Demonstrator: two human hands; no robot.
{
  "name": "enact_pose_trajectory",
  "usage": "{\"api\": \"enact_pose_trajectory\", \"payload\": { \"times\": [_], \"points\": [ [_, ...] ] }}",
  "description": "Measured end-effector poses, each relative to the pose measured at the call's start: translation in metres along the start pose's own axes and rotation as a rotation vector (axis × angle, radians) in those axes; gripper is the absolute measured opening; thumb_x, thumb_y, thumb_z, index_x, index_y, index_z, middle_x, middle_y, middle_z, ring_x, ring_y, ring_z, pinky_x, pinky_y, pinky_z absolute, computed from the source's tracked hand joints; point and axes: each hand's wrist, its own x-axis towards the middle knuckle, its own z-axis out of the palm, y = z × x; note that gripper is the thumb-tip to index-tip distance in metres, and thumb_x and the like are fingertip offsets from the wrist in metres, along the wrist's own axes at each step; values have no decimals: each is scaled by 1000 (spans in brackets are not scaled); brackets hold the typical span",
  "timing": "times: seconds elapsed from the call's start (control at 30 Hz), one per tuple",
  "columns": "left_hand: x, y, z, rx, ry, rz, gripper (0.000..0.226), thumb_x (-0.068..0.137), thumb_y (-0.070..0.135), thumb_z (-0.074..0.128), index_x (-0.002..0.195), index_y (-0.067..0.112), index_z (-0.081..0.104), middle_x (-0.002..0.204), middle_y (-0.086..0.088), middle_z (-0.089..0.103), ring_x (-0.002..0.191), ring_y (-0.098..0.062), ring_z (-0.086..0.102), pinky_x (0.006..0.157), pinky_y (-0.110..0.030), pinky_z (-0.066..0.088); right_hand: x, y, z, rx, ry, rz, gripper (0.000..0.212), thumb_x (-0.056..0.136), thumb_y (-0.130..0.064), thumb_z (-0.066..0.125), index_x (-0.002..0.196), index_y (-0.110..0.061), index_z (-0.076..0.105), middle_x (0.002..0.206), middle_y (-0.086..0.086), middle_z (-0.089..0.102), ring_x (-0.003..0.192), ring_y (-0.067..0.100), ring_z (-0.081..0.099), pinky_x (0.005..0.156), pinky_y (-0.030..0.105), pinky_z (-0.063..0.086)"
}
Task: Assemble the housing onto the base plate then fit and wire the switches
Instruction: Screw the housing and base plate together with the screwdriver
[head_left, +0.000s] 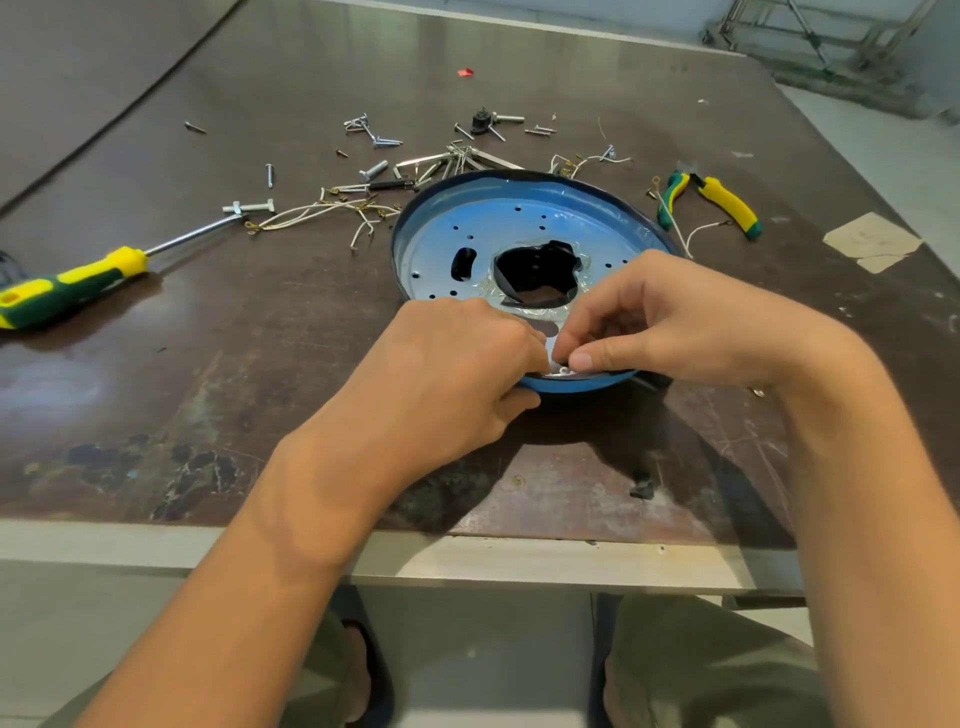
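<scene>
Fingertips of the right hand (649, 322) are pinching a small bright screw (563, 371) at the near rim of the blue plate (498, 228), thumb and forefinger nearly closed on it, probably so the fastener can be started straight by feel before a tool is needed. The left hand (457, 364) is lying just beside it, curled over the same rim with the thumb tucked under the edge; it is bracing and slightly tipping the plate so the plate is not sliding on the table (260, 364). Whether those curled fingers are also holding some small part is hidden.

The plate is sitting directly beyond both hands, a round shallow dish of blue-tinted metal with a raised lip, scattered small holes, an oblong slot, and a large irregular central opening with something black showing through it. Past the fingertips, loose bolts, screws and thin white wires (322, 210) are lying scattered. A yellow-green screwdriver (72, 286) is resting well out from the left hand, and pliers (727, 200) are lying beyond the right.
</scene>
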Motion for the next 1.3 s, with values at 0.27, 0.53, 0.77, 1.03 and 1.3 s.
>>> {"api": "enact_pose_trajectory", "payload": {
  "times": [0.27,0.53,0.77,1.03,1.3],
  "points": [
    [1,0,-1,52,-29,-6,30,93,54,49,114,38,64,118,12,68,98,-17,65,72,-35,54,6,1,7,-177,37,60,12,88,-37,73,77,-32,72,66,-11,66,56,1,53,57,22,41],
    [2,0,0,57,-43,-1,33,93,55,48,117,37,63,120,10,68,102,-20,65,76,-37,55,5,-6,2,-137,-15,46,15,88,-36,72,75,-30,72,64,-11,65,55,2,52,54,16,42],
    [0,-2,-3,47,-22,36,30,94,53,49,117,39,63,117,14,68,99,-16,65,74,-36,55,13,-10,9,-107,47,158,33,86,-33,74,56,-20,67,44,-8,47,41,4,41,51,25,35],
    [0,-3,-2,25,1,24,29,93,54,49,111,37,66,114,11,70,99,-17,66,73,-36,55,2,-7,-3,-25,1,35,10,90,-35,68,88,-29,75,78,-5,73,70,11,66,70,30,54],
    [0,-2,-2,52,10,26,30,94,53,50,115,38,64,115,11,69,96,-19,66,73,-36,54,11,-6,8,-212,35,45,23,87,-43,70,67,-32,69,58,-14,62,53,2,52,50,14,39]
  ]
}}
